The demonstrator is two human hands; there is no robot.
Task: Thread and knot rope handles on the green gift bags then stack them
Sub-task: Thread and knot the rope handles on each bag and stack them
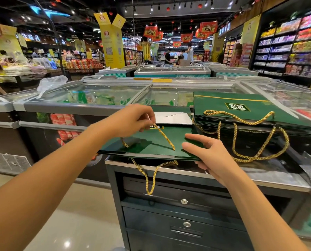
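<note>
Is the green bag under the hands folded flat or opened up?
Folded flat: the green bag lies as one thin sheet on the counter, its near edge a slim line.

A flat dark-green paper gift bag (151, 142) covers the left of the black metal table (274, 178) and juts past its front edge. The left grip (131, 117), pinching a twisted gold rope (166, 139), and the right grip (205, 151), clasping the bag's near edge, fill the air over it. Just right, a stack of green gift bags (241, 109) bars sideways passage, its gold rope loops (234, 138) drooping over the front. Open room lies on the bare steel strip at front right and over the beige floor (75, 223) at left.
</note>
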